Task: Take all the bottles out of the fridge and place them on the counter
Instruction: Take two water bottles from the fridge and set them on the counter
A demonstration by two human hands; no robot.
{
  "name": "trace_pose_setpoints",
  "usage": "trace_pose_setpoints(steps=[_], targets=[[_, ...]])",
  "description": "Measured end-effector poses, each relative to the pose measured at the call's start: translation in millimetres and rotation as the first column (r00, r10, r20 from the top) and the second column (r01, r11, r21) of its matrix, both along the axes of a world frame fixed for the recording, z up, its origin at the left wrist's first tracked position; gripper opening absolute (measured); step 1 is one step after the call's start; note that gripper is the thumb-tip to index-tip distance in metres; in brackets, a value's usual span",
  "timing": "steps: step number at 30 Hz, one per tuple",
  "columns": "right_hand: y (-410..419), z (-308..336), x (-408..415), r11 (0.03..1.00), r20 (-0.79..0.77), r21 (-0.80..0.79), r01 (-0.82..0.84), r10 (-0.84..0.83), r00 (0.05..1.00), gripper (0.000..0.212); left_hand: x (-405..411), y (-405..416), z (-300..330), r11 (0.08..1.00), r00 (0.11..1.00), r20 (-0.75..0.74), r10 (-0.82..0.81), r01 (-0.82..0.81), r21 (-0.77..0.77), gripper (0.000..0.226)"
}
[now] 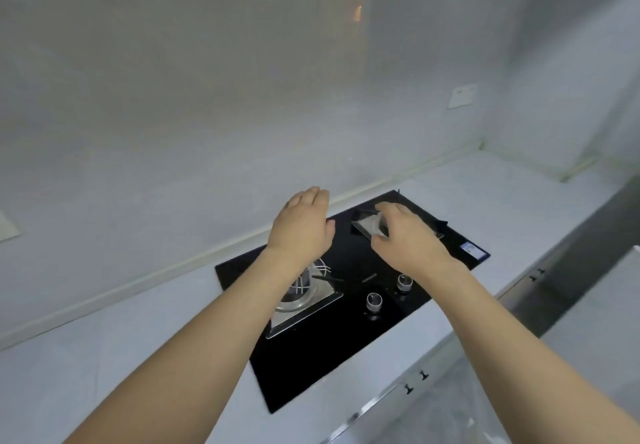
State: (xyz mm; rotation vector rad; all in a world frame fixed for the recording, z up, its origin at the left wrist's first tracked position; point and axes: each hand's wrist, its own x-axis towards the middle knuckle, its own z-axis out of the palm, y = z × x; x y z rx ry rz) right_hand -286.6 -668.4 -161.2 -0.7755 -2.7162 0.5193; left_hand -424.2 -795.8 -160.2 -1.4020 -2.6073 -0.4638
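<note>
Head view looks down on a pale counter (104,333) with a black glass hob (349,322) set into it, running from the middle of the frame toward the right. No bottle and no fridge can be seen anywhere, so the task's things lie outside this view and every bottle may yet have to be fetched. Both bare forearms reach in from the bottom edge and meet over the hob. At centre frame the left hand (301,225) hangs palm down, fingers together and relaxed, grasping nothing, above the near burner (301,300). Just right of centre, the right hand (407,236) is loosely spread, also empty, its fingertips (382,206) over the far burner's steel plate (369,227); whether they touch it I cannot tell. Two knobs (374,301) sit below the wrists. My reading is that the step in hand is turning away to find the fridge. Doing it well means lifting both hands clear of the burner grates, then later setting bottles on bare counter at lower left, not on the hob.
</note>
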Motion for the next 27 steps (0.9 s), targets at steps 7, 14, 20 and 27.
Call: trace_pose_setpoints(steps=[7, 14, 20, 27], targets=[[89.6, -2.1, 107.4, 0.984, -0.009, -0.006, 0.18, -0.18, 0.984, 0.051, 93.4, 112.5, 0.9, 0.984, 0.984, -0.023, -0.177, 0.176, -0.009, 0.055], [166.7, -4.7, 221.9, 0.948, 0.004, -0.001, 0.319, -0.319, 0.948, 0.057, 192.3, 214.6, -0.8, 0.953, 0.953, -0.025, -0.301, 0.301, 0.023, 0.053], [215.4, 0.1, 306.6, 0.895, -0.002, -0.001, 0.446, -0.446, 0.895, 0.058, 267.0, 290.8, 3.3, 0.892, 0.891, -0.058, -0.45, 0.452, 0.016, 0.052], [269.6, -3.8, 373.1, 0.821, -0.01, -0.039, 0.569, -0.57, 0.821, 0.056, 328.0, 374.1, 1.0, 0.81, 0.808, -0.074, -0.585, 0.586, -0.003, 0.053]])
